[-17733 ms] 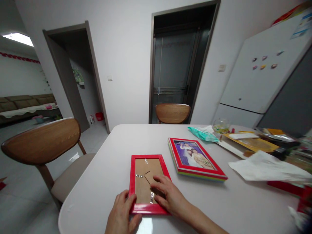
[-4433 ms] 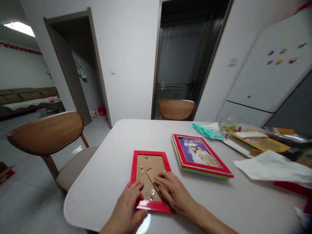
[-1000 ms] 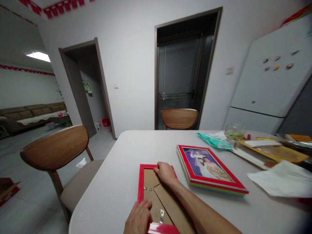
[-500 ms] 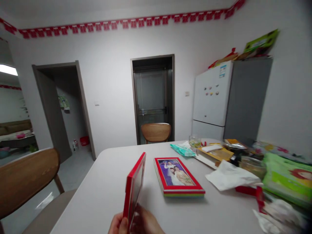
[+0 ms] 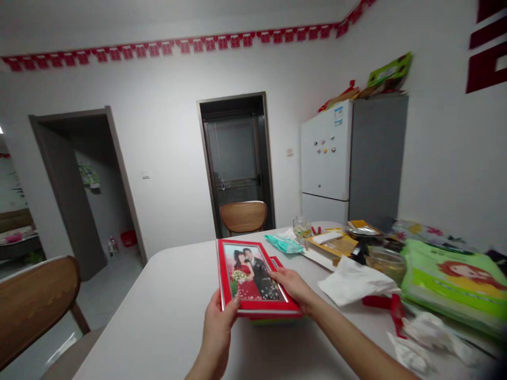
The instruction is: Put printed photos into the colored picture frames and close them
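A red picture frame (image 5: 253, 304) with a photo of a couple faces up, tilted a little, between my two hands. My left hand (image 5: 217, 322) grips its lower left corner, thumb on the front. At its right side my right hand (image 5: 295, 287) is closed on the edge, thumb also on the front. Just below and behind it, a second red frame (image 5: 276, 260) mostly hides on the white table (image 5: 178, 295); only an upper corner and a green lower edge show. Whether the two frames touch, I cannot tell.
To the right lie a white paper sheet (image 5: 356, 282), a green package (image 5: 447, 285), crumpled tissues (image 5: 435, 335), red pieces (image 5: 396, 311) and a plastic tub (image 5: 386, 264). A teal packet (image 5: 283, 244) and a glass cup (image 5: 302, 228) stand farther back. Wooden chairs (image 5: 243, 216) flank the table.
The held frame has turned from edge-on to face up and moved right, over the frame lying on the table. My right hand has come to its right edge. The view has swung right.
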The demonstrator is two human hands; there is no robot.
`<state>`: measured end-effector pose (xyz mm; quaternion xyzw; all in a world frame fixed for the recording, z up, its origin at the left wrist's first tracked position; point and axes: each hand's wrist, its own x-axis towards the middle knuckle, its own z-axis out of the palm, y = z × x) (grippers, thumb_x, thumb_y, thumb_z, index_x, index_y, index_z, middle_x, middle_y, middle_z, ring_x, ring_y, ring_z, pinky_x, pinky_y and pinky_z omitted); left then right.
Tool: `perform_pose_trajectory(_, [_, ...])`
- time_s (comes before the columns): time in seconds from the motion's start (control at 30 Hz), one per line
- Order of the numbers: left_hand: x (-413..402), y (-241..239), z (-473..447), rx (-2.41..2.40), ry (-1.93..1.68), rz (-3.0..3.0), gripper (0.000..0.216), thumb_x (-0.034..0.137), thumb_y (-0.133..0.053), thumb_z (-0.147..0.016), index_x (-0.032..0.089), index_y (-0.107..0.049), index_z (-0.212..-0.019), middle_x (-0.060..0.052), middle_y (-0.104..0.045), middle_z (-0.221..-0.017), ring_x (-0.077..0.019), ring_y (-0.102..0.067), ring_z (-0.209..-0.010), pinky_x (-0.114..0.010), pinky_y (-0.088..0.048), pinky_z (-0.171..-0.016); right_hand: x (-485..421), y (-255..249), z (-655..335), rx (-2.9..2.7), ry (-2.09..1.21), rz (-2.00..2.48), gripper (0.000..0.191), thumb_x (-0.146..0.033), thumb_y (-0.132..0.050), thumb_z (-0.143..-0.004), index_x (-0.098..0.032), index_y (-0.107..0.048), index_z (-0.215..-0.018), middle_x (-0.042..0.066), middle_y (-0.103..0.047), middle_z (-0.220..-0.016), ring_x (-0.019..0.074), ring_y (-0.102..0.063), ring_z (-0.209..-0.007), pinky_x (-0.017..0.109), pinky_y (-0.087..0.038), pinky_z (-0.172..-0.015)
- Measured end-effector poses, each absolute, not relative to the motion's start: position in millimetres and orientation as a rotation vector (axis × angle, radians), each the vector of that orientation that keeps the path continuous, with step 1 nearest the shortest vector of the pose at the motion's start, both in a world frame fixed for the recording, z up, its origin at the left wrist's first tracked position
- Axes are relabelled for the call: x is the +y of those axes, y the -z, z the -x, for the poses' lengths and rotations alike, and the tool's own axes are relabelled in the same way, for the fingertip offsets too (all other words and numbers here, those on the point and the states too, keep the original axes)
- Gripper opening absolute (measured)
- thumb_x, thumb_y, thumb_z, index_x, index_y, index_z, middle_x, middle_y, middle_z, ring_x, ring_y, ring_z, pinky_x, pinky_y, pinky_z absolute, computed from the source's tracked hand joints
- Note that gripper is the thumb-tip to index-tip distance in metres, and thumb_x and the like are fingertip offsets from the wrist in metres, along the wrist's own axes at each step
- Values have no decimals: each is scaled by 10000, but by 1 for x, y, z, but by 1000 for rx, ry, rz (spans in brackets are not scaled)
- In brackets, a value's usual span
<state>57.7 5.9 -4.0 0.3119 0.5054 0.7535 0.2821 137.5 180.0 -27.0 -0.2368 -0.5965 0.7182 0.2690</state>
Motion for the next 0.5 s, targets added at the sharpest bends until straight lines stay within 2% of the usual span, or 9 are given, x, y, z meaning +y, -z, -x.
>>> perform_pose_trajectory(0.17, [62, 43, -56, 1545, -1925, -839, 427, 419, -640, -588, 102, -575, -867, -112, -671, -832, -251, -617, -810, -341, -466, -753, 243, 33, -149, -1719, -1749, 819, 177, -264, -572, -616, -126, -620, -715, 45, -656, -569, 198, -615, -550, 277, -468, -525])
perform_pose_trajectory(0.27, [76, 59, -57, 1651, -1869, -830, 397, 418, -638, -585, 113, -587, -835, -111, -673, -837, -268, -605, -849, -328, -463, -749, 255, 44, -154, -1757, -1660, 899, 161, -259, -597, -583, -125, -633, -664, 48, -653, -555, 210, -619, -586, 273, -466, -549])
perform_pose_trajectory(0.5, [77, 84, -53, 1788, -1811, -845, 508, 395, -556, -674, 120, -475, -1093, -101, -561, -1126, -207, -515, -1036, -247, -403, -849, 241, 68, -167, -1809, -1567, 984, 201, -321, -527, -641, -162, -649, -628, 72, -669, -624, 244, -624, -664, 311, -462, -614])
